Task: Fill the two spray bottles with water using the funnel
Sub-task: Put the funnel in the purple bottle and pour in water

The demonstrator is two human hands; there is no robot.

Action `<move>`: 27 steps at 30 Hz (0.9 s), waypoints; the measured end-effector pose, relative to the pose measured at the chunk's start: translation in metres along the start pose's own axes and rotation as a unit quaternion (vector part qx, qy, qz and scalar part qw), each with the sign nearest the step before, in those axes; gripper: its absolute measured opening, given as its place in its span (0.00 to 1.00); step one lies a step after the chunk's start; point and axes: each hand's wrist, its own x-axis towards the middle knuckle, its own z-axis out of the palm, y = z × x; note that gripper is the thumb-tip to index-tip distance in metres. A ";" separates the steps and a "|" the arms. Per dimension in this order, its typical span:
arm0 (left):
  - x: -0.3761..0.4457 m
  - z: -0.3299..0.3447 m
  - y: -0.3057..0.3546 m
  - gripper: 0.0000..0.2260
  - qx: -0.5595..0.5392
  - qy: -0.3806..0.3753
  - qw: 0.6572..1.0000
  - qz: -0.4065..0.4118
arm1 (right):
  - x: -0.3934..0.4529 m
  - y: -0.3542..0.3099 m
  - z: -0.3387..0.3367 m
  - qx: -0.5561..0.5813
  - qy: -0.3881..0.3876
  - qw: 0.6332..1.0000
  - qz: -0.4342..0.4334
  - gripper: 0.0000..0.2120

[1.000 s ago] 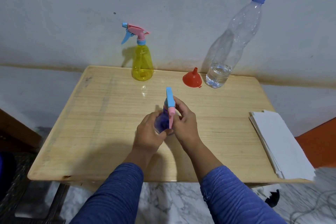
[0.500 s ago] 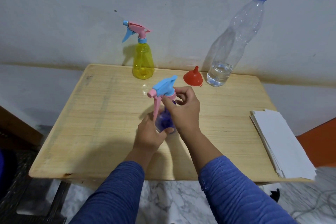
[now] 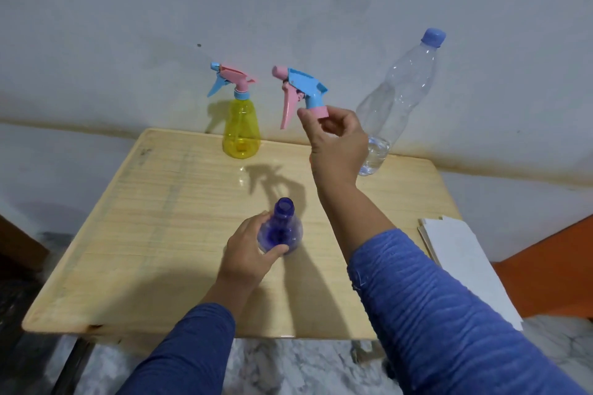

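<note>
A blue spray bottle (image 3: 284, 228) stands near the middle of the wooden table (image 3: 154, 234), its neck uncapped. My left hand (image 3: 248, 253) grips its body. My right hand (image 3: 335, 138) is raised above the table and pinches the pink collar of the blue-and-pink spray head (image 3: 301, 90), lifted clear of the bottle. A yellow spray bottle (image 3: 241, 130) with its pink-and-blue head on stands at the table's back edge. A clear water bottle (image 3: 398, 99) with a blue cap, holding a little water at the bottom, leans against the wall at back right. My right hand hides the funnel.
A stack of white paper (image 3: 465, 266) overhangs the table's right edge. The wall runs directly behind the table. An orange surface (image 3: 552, 269) lies to the right, and marble floor (image 3: 288, 369) shows below the front edge.
My right hand has unscrewed the spray head from the blue bottle and lifted it up and back. My left hand still holds the bottle on the table.
</note>
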 end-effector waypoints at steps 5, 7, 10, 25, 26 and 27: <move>0.000 0.001 0.000 0.28 -0.011 -0.006 1.000 0.000 | -0.013 0.073 -0.034 -0.190 0.032 0.975 0.111 0.13; 0.000 0.001 0.000 0.28 -0.013 -0.010 1.000 -0.003 | -0.023 0.103 -0.050 -0.246 0.031 0.958 0.146 0.13; -0.001 0.001 0.001 0.28 -0.009 -0.006 1.000 -0.008 | -0.033 0.136 -0.060 -0.298 0.012 0.937 0.182 0.16; -0.002 0.000 0.003 0.33 0.048 -0.001 0.999 0.001 | -0.023 0.152 -0.072 -0.372 -0.056 0.917 0.137 0.23; -0.002 -0.001 0.004 0.33 0.055 -0.003 0.998 0.000 | -0.017 0.152 -0.071 -0.359 -0.050 0.923 0.130 0.24; -0.002 -0.001 0.004 0.31 0.063 -0.002 0.998 -0.001 | -0.010 0.153 -0.070 -0.349 -0.046 0.928 0.124 0.24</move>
